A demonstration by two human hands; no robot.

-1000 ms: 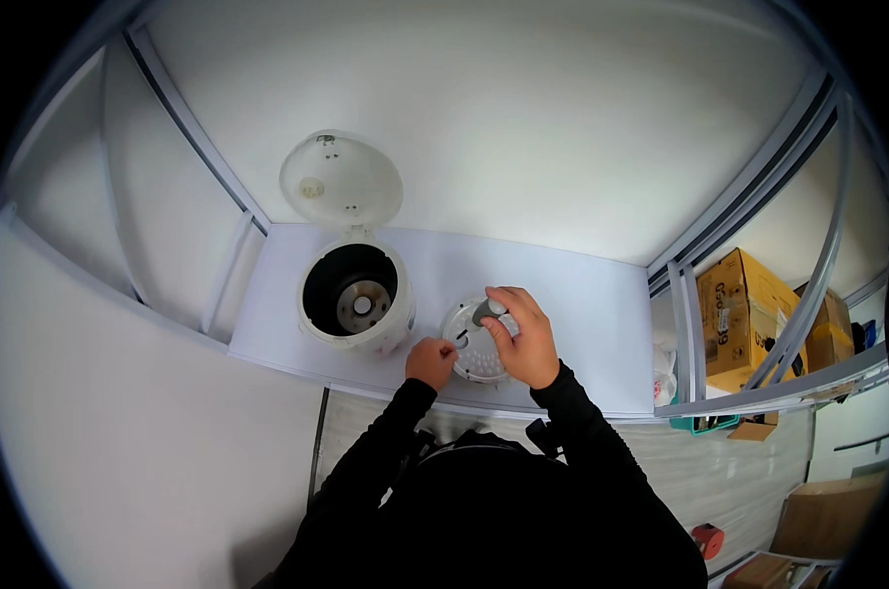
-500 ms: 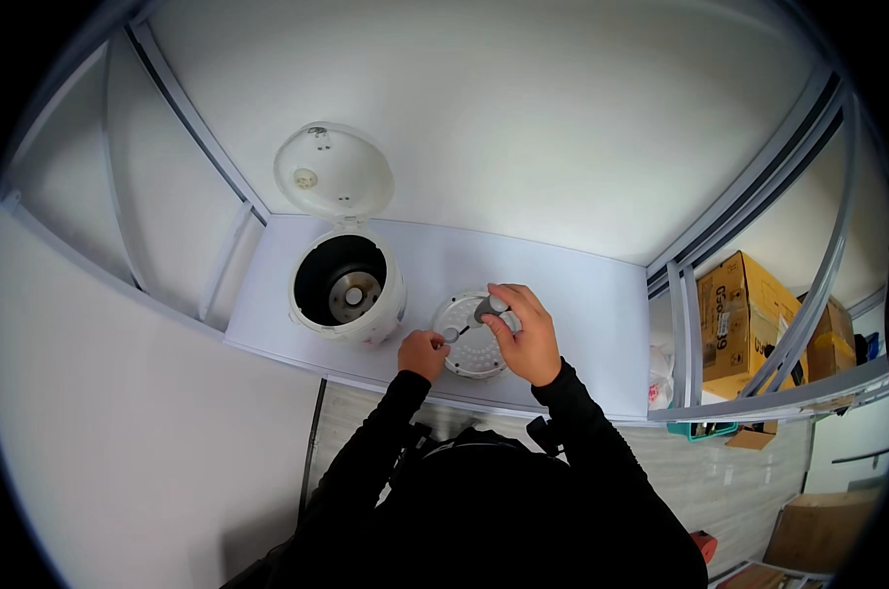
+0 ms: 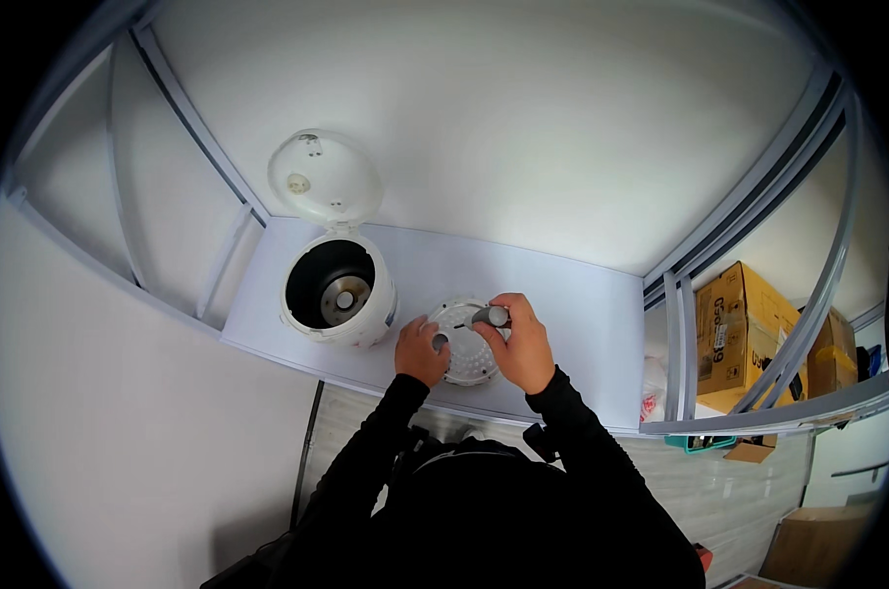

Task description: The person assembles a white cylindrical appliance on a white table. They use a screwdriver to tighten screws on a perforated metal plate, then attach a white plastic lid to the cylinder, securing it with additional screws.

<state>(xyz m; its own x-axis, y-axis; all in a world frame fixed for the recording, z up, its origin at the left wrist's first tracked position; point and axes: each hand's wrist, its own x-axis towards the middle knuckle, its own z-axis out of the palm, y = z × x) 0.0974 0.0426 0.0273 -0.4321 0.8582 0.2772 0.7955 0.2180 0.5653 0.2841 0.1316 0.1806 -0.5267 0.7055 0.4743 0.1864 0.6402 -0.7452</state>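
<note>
My right hand point(image 3: 525, 351) is closed around the grey handle of a screwdriver point(image 3: 491, 316), its thin dark shaft pointing left over a round white perforated lid plate point(image 3: 469, 365). At the plate's left edge, my left hand point(image 3: 421, 353) pinches a small round grey piece point(image 3: 441, 342). That piece is partly covered by the fingers, and its kind is unclear. The screwdriver's tip appears apart from it. To the left of my hands stands a white rice cooker point(image 3: 381, 309) with its lid point(image 3: 327, 177) raised; a metal disc point(image 3: 346, 297) shows at the bottom of its dark inside.
The cooker and plate stand on a pale narrow table point(image 3: 582, 324) against a white wall. Grey metal frame posts point(image 3: 677, 344) rise at the right end. Beyond them are cardboard boxes point(image 3: 744, 334), a plastic bag point(image 3: 653, 383) and a teal tray point(image 3: 700, 444).
The view has shifted slightly. My left fingers have spread and moved up around the small grey piece. The screwdriver has swung to a flatter angle, its tip now farther from that piece.
</note>
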